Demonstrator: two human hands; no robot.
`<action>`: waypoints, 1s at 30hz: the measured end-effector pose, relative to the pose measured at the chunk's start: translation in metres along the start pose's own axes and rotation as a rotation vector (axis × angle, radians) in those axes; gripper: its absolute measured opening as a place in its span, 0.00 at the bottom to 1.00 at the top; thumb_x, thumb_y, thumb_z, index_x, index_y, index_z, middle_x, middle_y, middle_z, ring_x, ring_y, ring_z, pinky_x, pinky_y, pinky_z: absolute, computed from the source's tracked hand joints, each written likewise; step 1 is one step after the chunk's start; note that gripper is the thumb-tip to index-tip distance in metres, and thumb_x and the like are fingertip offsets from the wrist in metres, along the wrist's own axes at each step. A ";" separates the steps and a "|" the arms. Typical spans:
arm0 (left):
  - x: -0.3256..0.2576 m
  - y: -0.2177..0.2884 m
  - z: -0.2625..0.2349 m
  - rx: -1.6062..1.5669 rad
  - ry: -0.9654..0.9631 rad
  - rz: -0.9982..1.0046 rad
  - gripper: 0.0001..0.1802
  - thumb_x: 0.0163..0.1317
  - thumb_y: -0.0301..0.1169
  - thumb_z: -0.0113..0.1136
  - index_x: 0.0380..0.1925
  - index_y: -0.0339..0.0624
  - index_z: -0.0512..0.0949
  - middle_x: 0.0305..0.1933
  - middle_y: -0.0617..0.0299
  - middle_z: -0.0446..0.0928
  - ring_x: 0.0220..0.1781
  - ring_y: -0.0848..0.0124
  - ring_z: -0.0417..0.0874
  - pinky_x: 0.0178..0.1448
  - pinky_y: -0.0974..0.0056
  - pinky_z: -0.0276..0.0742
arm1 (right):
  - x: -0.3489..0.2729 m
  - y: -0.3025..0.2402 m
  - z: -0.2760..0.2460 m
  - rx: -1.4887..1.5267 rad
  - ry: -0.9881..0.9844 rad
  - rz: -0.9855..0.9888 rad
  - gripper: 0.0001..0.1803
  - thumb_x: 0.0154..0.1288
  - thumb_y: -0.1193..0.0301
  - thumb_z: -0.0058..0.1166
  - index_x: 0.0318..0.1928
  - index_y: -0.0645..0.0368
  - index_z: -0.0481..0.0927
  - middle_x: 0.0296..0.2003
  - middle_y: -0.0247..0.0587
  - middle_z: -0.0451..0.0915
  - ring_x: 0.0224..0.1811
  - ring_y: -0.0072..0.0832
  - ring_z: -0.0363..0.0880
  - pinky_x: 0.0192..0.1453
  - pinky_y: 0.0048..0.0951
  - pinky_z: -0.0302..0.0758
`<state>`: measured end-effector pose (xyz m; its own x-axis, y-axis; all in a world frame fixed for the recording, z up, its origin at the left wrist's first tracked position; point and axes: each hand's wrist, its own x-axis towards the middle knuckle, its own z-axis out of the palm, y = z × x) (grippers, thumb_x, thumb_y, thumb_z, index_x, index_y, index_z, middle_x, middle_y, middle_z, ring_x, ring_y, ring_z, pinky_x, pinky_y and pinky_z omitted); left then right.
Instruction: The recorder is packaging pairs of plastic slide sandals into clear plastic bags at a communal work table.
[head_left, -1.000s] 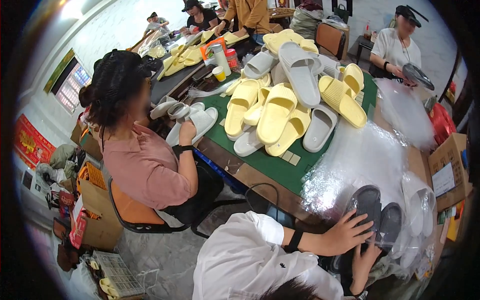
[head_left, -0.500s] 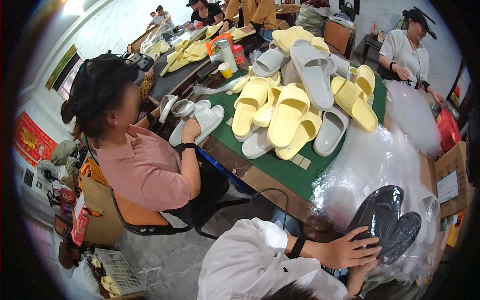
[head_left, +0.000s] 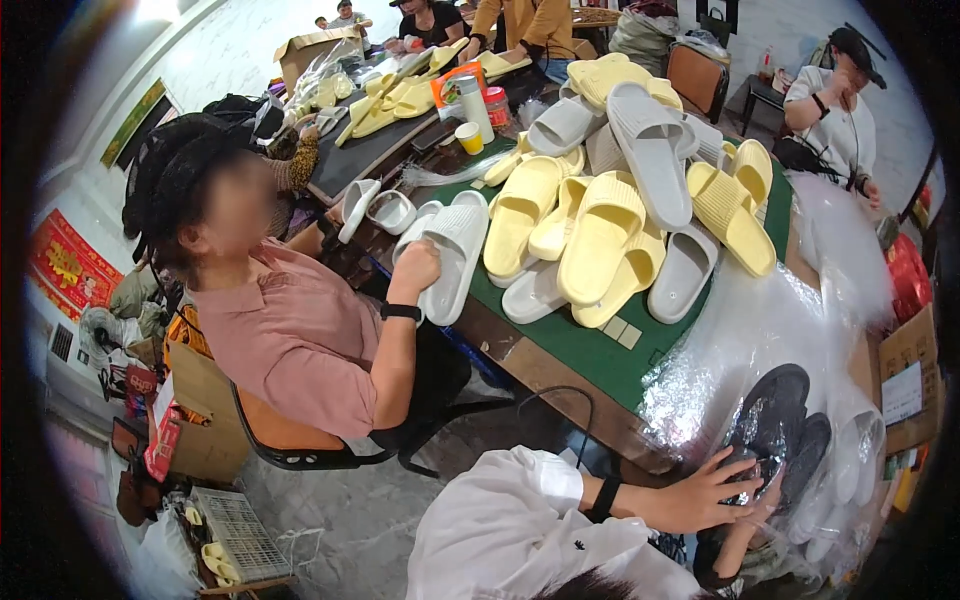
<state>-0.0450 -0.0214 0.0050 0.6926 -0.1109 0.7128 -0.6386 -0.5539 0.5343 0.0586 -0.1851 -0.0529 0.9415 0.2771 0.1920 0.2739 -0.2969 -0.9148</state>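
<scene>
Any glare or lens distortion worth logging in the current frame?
Head view: bright glints on the clear plastic bags and the wrapped dark slippers; head view: the upper-left light washes out to white; head view: the red poster tilts beside the blackened fisheye rim.

Brown worktop (head_left: 565, 380), partly covered by 1 green mat (head_left: 545, 338) and heaped with slippers.
On the mat we see yellow slippers (head_left: 600, 250) and grey slippers (head_left: 657, 185) piled over each other, facing different ways, with small beige squares (head_left: 622, 332) lying flat at their near side. Clear plastic (head_left: 735, 315) spreads over our right-hand end and the mat's edge; 1 more pale slipper (head_left: 391, 211) lies toward the left.
</scene>
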 end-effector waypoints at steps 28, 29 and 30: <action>0.021 -0.009 -0.039 0.058 -0.275 0.005 0.17 0.51 0.25 0.61 0.44 0.44 0.79 0.57 0.55 0.73 0.63 0.55 0.69 0.67 0.43 0.57 | 0.057 -0.071 0.025 -0.574 0.208 -0.196 0.27 0.59 0.61 0.57 0.52 0.70 0.72 0.22 0.61 0.76 0.26 0.53 0.77 0.31 0.45 0.70; 0.022 -0.008 -0.039 0.052 -0.293 0.003 0.17 0.52 0.23 0.60 0.44 0.42 0.79 0.56 0.55 0.74 0.62 0.56 0.70 0.67 0.46 0.60 | 0.059 -0.071 0.026 -0.580 0.227 -0.182 0.27 0.59 0.61 0.57 0.52 0.70 0.72 0.22 0.61 0.76 0.26 0.53 0.77 0.31 0.45 0.70; 0.023 -0.005 -0.039 0.044 -0.300 0.009 0.17 0.52 0.23 0.60 0.44 0.42 0.79 0.56 0.55 0.74 0.62 0.56 0.70 0.67 0.46 0.60 | 0.062 -0.075 0.030 -0.494 0.231 -0.195 0.27 0.59 0.61 0.57 0.52 0.69 0.72 0.21 0.61 0.76 0.26 0.53 0.77 0.32 0.45 0.71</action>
<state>-0.0392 0.0111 0.0362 0.7594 -0.3514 0.5476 -0.6345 -0.5861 0.5039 0.0910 -0.1182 0.0166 0.8677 0.1791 0.4637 0.4536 -0.6670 -0.5911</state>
